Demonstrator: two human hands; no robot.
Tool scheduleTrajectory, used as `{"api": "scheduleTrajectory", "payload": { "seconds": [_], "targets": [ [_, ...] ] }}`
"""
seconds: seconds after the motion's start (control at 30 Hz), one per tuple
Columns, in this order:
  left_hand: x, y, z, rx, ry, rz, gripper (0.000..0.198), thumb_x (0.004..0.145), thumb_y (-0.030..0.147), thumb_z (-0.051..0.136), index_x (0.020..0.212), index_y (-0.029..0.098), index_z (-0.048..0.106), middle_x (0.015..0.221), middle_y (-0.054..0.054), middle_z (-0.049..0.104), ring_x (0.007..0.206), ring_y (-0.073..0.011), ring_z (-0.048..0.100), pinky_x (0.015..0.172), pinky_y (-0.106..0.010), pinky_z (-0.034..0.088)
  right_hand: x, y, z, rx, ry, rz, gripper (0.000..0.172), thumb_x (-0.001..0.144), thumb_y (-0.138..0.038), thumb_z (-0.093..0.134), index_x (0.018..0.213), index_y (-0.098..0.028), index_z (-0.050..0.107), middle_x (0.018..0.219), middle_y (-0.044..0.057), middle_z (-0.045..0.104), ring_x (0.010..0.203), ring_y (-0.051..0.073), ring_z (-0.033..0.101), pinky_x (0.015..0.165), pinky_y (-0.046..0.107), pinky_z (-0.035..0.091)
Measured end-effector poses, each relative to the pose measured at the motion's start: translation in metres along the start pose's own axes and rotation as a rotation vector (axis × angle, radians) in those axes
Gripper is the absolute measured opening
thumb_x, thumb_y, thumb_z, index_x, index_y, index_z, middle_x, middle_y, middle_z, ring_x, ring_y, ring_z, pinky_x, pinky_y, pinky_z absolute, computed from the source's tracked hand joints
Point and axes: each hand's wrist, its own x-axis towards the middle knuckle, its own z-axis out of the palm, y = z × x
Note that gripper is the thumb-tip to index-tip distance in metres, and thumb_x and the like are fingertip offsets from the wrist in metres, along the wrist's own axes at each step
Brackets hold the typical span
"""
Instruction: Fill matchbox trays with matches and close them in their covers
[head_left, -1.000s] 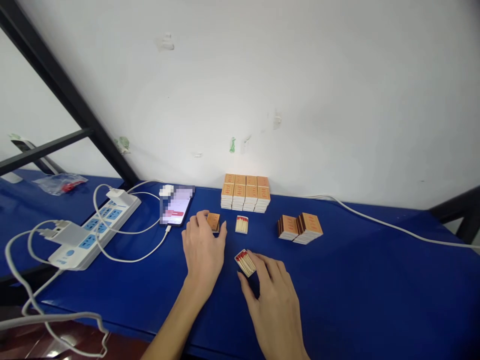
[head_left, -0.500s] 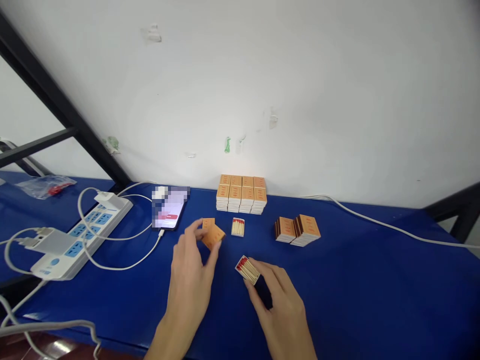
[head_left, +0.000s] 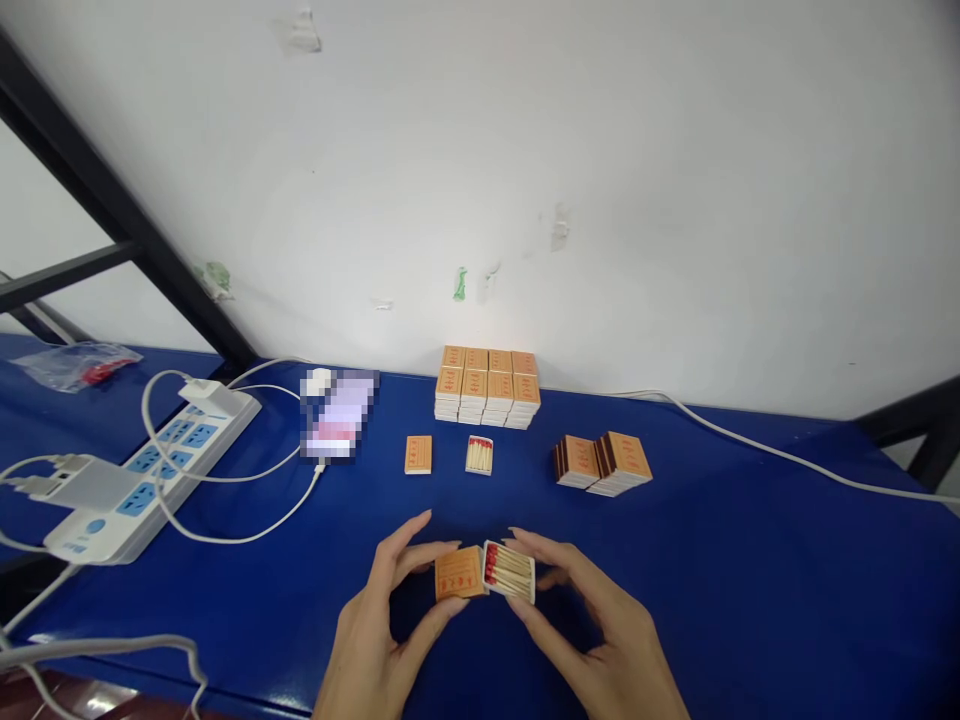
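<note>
Between its thumb and fingers, my left hand (head_left: 390, 605) grips an orange matchbox sleeve (head_left: 459, 575) with red print. My right hand (head_left: 592, 610) pinches a white matchbox tray (head_left: 510, 571) filled with red-headed matches. The tray's left end meets the sleeve's right edge at a slight angle; whether it has entered cannot be told. Beyond the hands, a second tray of matches (head_left: 479, 455) lies on the blue table, and an orange matchbox (head_left: 418, 455) lies to its left.
Stacked matchboxes (head_left: 487, 388) stand against the wall, and two leaning groups (head_left: 603, 464) sit at the right. A phone (head_left: 341, 412), a white power strip (head_left: 157, 470) and loose cables occupy the left. Another white cable (head_left: 780, 463) runs along the right.
My left hand has brought the sleeve towards me and right, beside the tray. My right hand has turned and lowered the tray. The matchbox behind the sleeve now shows fully.
</note>
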Motion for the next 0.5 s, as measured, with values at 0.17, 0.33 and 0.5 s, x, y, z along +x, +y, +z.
{"api": "scheduleTrajectory", "payload": {
  "seconds": [0.17,0.33,0.5],
  "targets": [
    [-0.005,-0.004,-0.001,-0.105,-0.035,-0.03,0.064,0.103,0.05,0.087,0.162,0.047,0.062,0.139,0.003,0.087,0.129,-0.0248,0.084,0.118,-0.04,0.063,-0.001,-0.001,-0.008,-0.015,-0.093,-0.082,0.051,0.109,-0.028,0.079,0.156,-0.044,0.071,0.124,-0.003,0.087,0.098,0.018,0.085,0.088,0.026,0.072],
    [-0.008,-0.003,-0.002,-0.236,-0.087,-0.05,0.065,0.097,0.054,0.095,0.156,0.042,0.071,0.133,-0.001,0.088,0.122,-0.0267,0.086,0.115,-0.039,0.065,-0.001,0.0,-0.014,0.055,-0.169,-0.135,0.059,0.105,-0.019,0.083,0.156,-0.044,0.07,0.115,-0.006,0.086,0.093,0.013,0.084,0.086,0.02,0.069],
    [-0.008,0.003,-0.006,-0.406,-0.12,-0.084,0.065,0.092,0.046,0.101,0.15,0.037,0.076,0.128,-0.004,0.089,0.117,-0.029,0.087,0.11,-0.038,0.067,0.003,-0.003,-0.02,0.118,-0.206,-0.163,0.059,0.098,-0.017,0.091,0.15,-0.041,0.074,0.114,-0.006,0.087,0.094,0.012,0.085,0.089,0.018,0.069]
  ]
}}
